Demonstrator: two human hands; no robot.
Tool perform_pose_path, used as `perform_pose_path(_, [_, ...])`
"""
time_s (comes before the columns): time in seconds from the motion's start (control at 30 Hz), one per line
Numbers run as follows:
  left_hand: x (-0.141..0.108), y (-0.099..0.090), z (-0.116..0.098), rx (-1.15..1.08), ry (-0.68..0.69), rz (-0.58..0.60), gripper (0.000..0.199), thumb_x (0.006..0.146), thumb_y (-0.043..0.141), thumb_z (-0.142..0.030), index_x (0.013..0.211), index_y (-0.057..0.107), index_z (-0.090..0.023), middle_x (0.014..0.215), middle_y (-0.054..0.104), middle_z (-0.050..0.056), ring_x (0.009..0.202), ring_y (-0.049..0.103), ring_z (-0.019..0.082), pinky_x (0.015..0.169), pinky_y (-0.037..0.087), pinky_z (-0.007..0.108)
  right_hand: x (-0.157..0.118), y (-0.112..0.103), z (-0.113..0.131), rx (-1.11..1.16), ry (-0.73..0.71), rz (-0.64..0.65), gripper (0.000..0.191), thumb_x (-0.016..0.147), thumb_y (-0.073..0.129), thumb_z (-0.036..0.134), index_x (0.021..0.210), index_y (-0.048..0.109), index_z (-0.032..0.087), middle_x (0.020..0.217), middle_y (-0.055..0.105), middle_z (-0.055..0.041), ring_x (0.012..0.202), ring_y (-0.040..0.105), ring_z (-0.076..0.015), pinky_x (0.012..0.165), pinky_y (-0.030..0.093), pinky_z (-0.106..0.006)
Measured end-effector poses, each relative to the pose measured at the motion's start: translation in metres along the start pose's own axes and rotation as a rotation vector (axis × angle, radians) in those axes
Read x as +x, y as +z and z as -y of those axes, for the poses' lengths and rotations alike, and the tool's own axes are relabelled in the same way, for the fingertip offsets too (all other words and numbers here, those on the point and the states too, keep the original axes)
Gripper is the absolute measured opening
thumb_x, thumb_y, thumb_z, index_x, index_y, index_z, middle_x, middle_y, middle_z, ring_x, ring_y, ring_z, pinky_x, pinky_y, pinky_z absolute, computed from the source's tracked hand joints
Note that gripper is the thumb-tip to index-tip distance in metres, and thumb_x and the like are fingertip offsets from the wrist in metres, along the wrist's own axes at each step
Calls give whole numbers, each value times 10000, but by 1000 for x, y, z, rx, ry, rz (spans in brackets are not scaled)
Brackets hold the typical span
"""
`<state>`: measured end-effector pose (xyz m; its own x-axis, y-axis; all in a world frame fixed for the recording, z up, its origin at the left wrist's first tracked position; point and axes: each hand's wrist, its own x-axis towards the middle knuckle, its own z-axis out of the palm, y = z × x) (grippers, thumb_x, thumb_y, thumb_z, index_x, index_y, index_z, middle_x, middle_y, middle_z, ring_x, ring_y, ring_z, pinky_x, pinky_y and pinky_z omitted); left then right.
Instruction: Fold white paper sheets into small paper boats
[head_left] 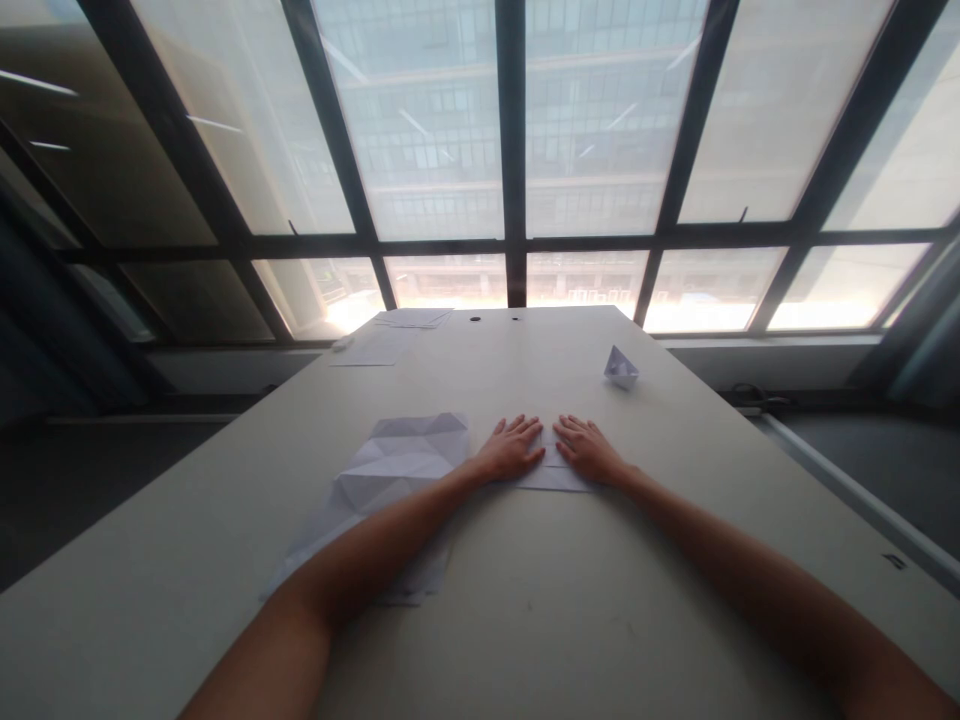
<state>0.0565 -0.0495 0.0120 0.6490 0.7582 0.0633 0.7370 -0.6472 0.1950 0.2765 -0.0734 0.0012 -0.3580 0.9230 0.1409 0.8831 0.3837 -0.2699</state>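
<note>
A small folded white paper [556,480] lies flat on the white table [525,600] in front of me. My left hand [511,448] rests flat on its left part, fingers spread. On its right part lies my right hand [586,449], also flat with the fingers apart. A narrow gap between the hands shows the middle of the paper and some fold edges. Left of my left hand is a large creased white sheet [405,448], partly hidden under my left forearm.
A folded paper boat [621,368] stands on the table beyond my right hand. Flat white sheets [371,348] lie at the far left of the table. Large windows with dark frames [513,150] rise behind the far edge.
</note>
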Motion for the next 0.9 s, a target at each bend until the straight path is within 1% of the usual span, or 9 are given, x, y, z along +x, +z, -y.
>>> perform_pose_path(0.13, [0,-1,2,3,28,27,573,1010,327,-548,1534,337,-318,1635,247,47,1511,181,292,1199,119,569,-1,0,0,4,3,-5,515,996,428,350,1484,446,185,1580,347,-142,1482,262,-262,1192,177,-511])
perform_pose_path(0.2, [0,-2,2,7,41,30,574,1012,327,-542,1542,322,-319,1636,243,51,1510,185,292,1195,120,577,-2,-1,0,16,-16,-12,531,991,445,370,1491,438,190,1578,349,-141,1483,260,-270,1191,173,-526])
perform_pose_path(0.3, [0,-2,2,-1,64,18,590,1015,325,-539,1556,287,-304,1630,257,66,1509,192,283,1192,132,576,-4,-2,2,62,-142,-37,542,984,468,383,1500,423,223,1573,367,-105,1488,254,-242,1202,145,-522])
perform_pose_path(0.4, [0,0,3,-18,65,2,597,1014,319,-558,1554,287,-306,1627,269,61,1511,191,269,1200,134,550,-4,-2,5,128,-286,-54,511,982,460,333,1487,444,251,1552,411,-61,1467,307,-188,1209,175,-459])
perform_pose_path(0.5, [1,3,4,-25,43,-3,625,1013,310,-562,1560,276,-263,1624,274,81,1512,190,258,1209,135,516,-2,-2,9,161,-312,-36,523,969,470,311,1488,445,252,1546,416,-69,1442,358,-181,1193,239,-427])
perform_pose_path(0.6, [2,5,5,-18,5,-26,623,1017,299,-536,1556,279,-226,1612,300,98,1507,201,266,1209,135,527,-2,-2,10,147,-276,-7,511,971,467,306,1480,457,266,1538,427,-73,1446,352,-193,1194,224,-460])
perform_pose_path(0.77, [3,7,7,5,-121,-139,508,1023,305,-475,1474,404,-261,1545,419,97,1460,297,298,1189,100,616,-4,-5,10,89,-259,4,447,980,463,290,1425,513,279,1520,461,-66,1451,340,-224,1195,134,-562])
perform_pose_path(0.83, [4,7,9,4,-198,-205,471,1019,334,-444,1446,428,-268,1495,472,109,1414,365,297,1184,125,619,-5,-6,11,53,-240,-3,412,985,459,289,1387,545,265,1508,479,-73,1453,335,-234,1193,99,-582])
perform_pose_path(0.9, [5,9,13,-5,-269,-256,461,1006,371,-440,1433,432,-275,1490,463,120,1387,391,307,1168,189,612,-5,-7,11,21,-224,-5,389,992,445,288,1361,562,251,1505,484,-79,1456,327,-237,1192,84,-584])
